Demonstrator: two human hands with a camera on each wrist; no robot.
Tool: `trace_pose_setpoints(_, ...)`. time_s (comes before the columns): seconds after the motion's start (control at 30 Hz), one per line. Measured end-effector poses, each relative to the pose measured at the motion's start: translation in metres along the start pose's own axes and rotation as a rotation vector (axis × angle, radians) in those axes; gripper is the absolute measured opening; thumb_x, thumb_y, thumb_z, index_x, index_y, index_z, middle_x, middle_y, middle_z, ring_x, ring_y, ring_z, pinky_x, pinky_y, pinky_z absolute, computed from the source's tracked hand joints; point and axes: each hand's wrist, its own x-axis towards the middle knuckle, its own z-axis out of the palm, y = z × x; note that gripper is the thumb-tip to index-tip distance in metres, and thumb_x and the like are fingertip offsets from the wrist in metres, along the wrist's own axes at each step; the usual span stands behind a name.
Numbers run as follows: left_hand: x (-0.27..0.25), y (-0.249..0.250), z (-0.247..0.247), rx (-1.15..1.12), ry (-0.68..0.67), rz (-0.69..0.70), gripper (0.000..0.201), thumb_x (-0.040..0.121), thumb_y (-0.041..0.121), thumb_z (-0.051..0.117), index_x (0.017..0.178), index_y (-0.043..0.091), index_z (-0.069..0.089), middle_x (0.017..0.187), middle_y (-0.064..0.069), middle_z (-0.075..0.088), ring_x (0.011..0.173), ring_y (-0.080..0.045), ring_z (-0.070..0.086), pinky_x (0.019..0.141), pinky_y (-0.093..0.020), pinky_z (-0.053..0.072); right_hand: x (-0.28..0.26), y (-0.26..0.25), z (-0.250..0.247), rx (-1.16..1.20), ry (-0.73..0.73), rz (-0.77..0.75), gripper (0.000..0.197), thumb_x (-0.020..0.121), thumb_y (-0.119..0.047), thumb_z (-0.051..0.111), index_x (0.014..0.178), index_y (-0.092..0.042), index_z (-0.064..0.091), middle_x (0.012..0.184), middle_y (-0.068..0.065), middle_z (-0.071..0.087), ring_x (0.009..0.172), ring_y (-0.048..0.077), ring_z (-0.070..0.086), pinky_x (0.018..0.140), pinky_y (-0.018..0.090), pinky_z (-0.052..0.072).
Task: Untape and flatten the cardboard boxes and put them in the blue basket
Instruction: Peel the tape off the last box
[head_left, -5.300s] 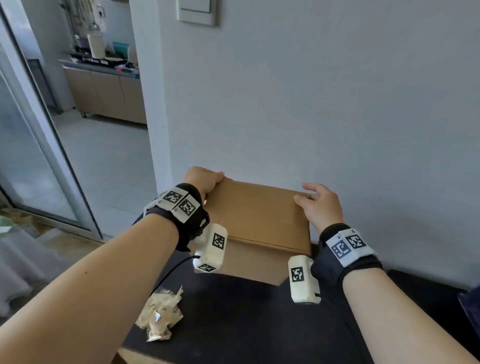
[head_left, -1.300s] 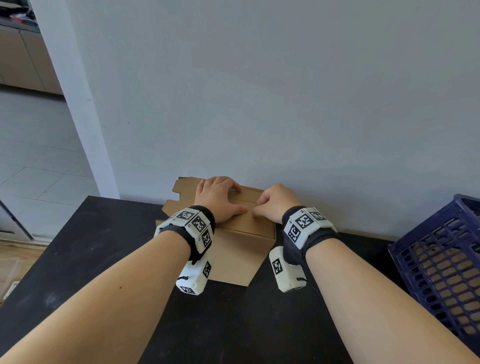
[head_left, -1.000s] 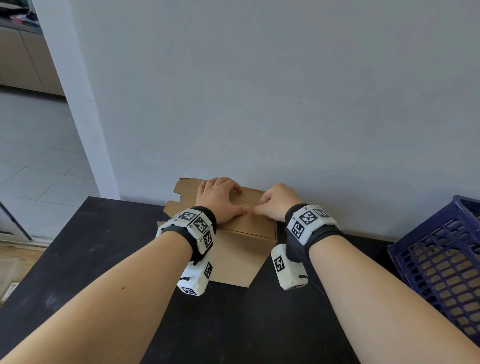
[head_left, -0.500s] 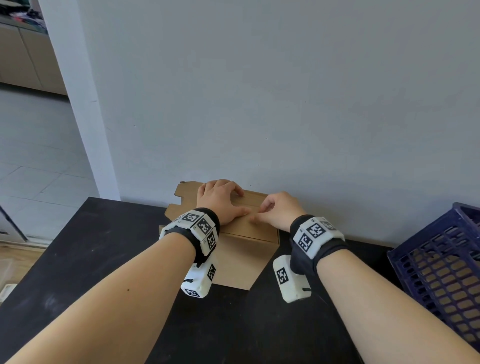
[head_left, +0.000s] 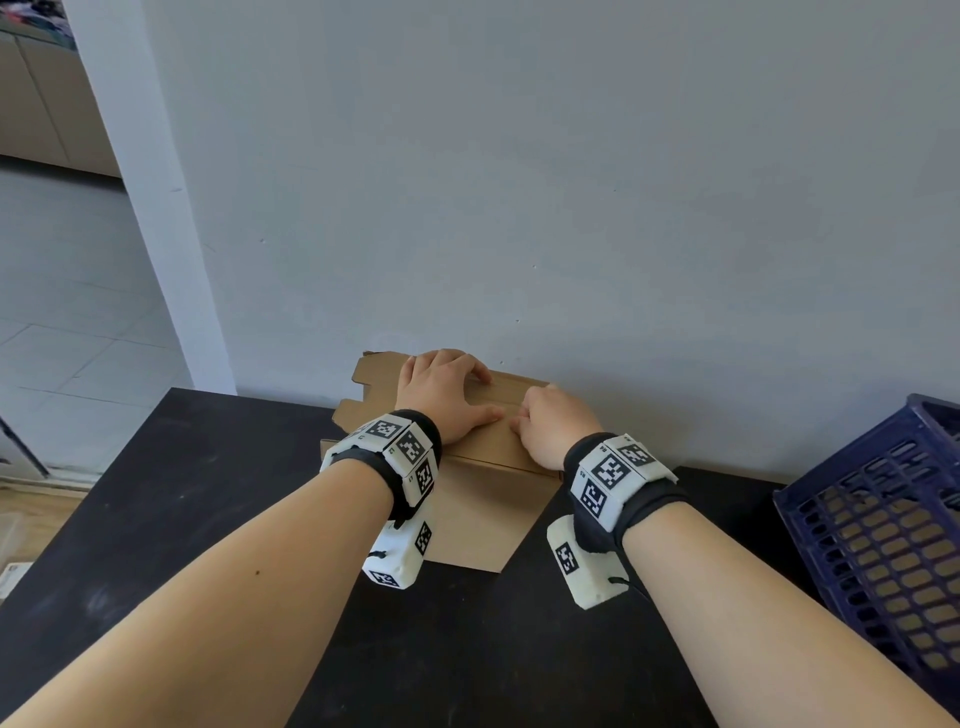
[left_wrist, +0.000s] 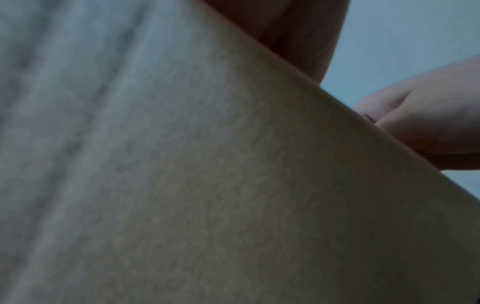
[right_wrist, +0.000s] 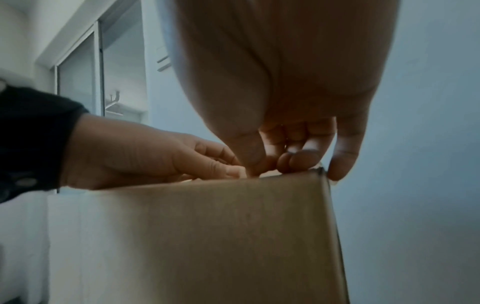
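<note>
A person's two hands worked the top of a cardboard box standing at the back edge of a black table, against the grey wall. The left hand lay flat w/ fingers spread on the box top, pressing it steady, as it had a second before. The right hand had changed: about a second earlier it sat as a tight fist on the top seam; half a sec. before this moment the fingers had loosened, and here they were curled again, tips dug in near the box's right end. The right wrist view showed its fingertips at the top corner edge, apparently pinching or picking at a tape end, though the tape itself was too small to make out for sure. Box had not shifted on the table. Probable meaning: untaping was only starting, w/ the box not yet flattened. The blue basket waited at the table's right edge, well apart from the box, w/ brown pieces showing through its lattice.
</note>
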Motion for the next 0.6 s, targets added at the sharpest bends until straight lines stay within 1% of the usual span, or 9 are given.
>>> trace_pose_setpoints(0.07, 0.0, 0.0, 0.0, 0.001, -0.001, 0.002, 0.04, 0.076, 0.052, 0.067, 0.111, 0.037, 0.056, 0.138, 0.008, 0.042, 0.136, -0.018, 0.026, 0.117, -0.037, 0.008, 0.0, 0.0, -0.001, 0.004, 0.005, 0.019, 0.019, 0.098, -0.024, 0.044, 0.103, -0.008, 0.053, 0.113, 0.011, 0.052, 0.102, 0.031, 0.055, 0.075, 0.031, 0.037)
trace_pose_setpoints(0.1, 0.001, -0.001, 0.0, 0.0, -0.002, 0.003, 0.04, 0.076, 0.052, 0.067, 0.111, 0.037, 0.057, 0.137, 0.008, 0.043, 0.136, -0.018, 0.026, 0.117, -0.037, 0.009, 0.002, 0.002, -0.003, 0.04, 0.015, 0.036, 0.019, 0.098, -0.023, 0.043, 0.097, -0.008, 0.054, 0.101, 0.01, 0.054, 0.096, 0.03, 0.056, 0.073, 0.03, 0.036)
trace_pose_setpoints(0.17, 0.001, -0.001, 0.0, -0.003, 0.003, 0.005, 0.04, 0.075, 0.052, 0.067, 0.111, 0.037, 0.057, 0.137, 0.009, 0.043, 0.136, -0.017, 0.027, 0.117, -0.036, 0.009, 0.003, 0.008, -0.007, 0.151, 0.053, 0.058, 0.031, 0.098, -0.023, 0.044, 0.07, -0.012, 0.048, 0.072, 0.004, 0.048, 0.072, 0.025, 0.052, 0.063, 0.027, 0.034)
trace_pose_setpoints(0.23, 0.001, -0.001, 0.0, -0.002, 0.005, 0.005, 0.04, 0.075, 0.052, 0.067, 0.111, 0.037, 0.057, 0.137, 0.008, 0.043, 0.136, -0.017, 0.027, 0.117, -0.037, 0.009, 0.002, 0.01, -0.009, 0.242, 0.083, 0.048, 0.04, 0.096, -0.027, 0.048, 0.06, -0.012, 0.04, 0.063, 0.005, 0.041, 0.059, 0.021, 0.041, 0.056, 0.027, 0.031)
trace_pose_setpoints(0.3, 0.002, -0.001, 0.001, -0.003, 0.004, 0.01, 0.04, 0.075, 0.053, 0.066, 0.111, 0.037, 0.057, 0.137, 0.008, 0.043, 0.136, -0.018, 0.027, 0.117, -0.037, 0.01, -0.002, 0.009, -0.007, 0.263, 0.079, 0.014, 0.039, 0.09, -0.038, 0.057, 0.063, -0.013, 0.045, 0.062, 0.004, 0.038, 0.058, 0.02, 0.037, 0.055, 0.029, 0.028)
trace_pose_setpoints(0.37, 0.002, -0.001, 0.0, -0.006, 0.008, 0.014, 0.041, 0.075, 0.054, 0.066, 0.111, 0.037, 0.057, 0.136, 0.008, 0.043, 0.136, -0.018, 0.027, 0.116, -0.037, 0.01, -0.005, 0.007, -0.002, 0.213, 0.072, 0.005, 0.036, 0.083, -0.045, 0.063, 0.071, -0.015, 0.049, 0.069, 0.001, 0.045, 0.066, 0.019, 0.043, 0.06, 0.029, 0.033)
trace_pose_setpoints(0.47, 0.0, -0.002, 0.0, -0.006, 0.013, 0.017, 0.041, 0.075, 0.054, 0.066, 0.111, 0.036, 0.057, 0.136, 0.008, 0.043, 0.136, -0.018, 0.026, 0.115, -0.036, 0.009, -0.006, 0.004, 0.002, 0.152, 0.106, 0.016, 0.024, 0.088, -0.039, 0.059, 0.08, -0.018, 0.05, 0.091, -0.001, 0.055, 0.092, 0.021, 0.055, 0.074, 0.03, 0.04)
trace_pose_setpoints(0.53, -0.001, -0.002, 0.0, -0.003, 0.015, 0.018, 0.041, 0.076, 0.053, 0.066, 0.112, 0.036, 0.057, 0.137, 0.008, 0.043, 0.136, -0.018, 0.026, 0.115, -0.036, 0.009, -0.005, 0.003, 0.003, 0.093, 0.12, -0.006, 0.02, 0.093, -0.035, 0.054, 0.083, -0.018, 0.05, 0.102, 0.004, 0.059, 0.101, 0.025, 0.056, 0.077, 0.031, 0.04)
trace_pose_setpoints(0.6, -0.001, -0.002, 0.001, -0.002, 0.018, 0.018, 0.041, 0.076, 0.054, 0.066, 0.112, 0.037, 0.057, 0.137, 0.008, 0.043, 0.135, -0.018, 0.027, 0.116, -0.035, 0.01, -0.005, 0.001, 0.005, 0.013, 0.125, -0.039, 0.018, 0.096, -0.033, 0.048, 0.091, -0.016, 0.051, 0.111, 0.008, 0.056, 0.104, 0.026, 0.054, 0.079, 0.032, 0.039)
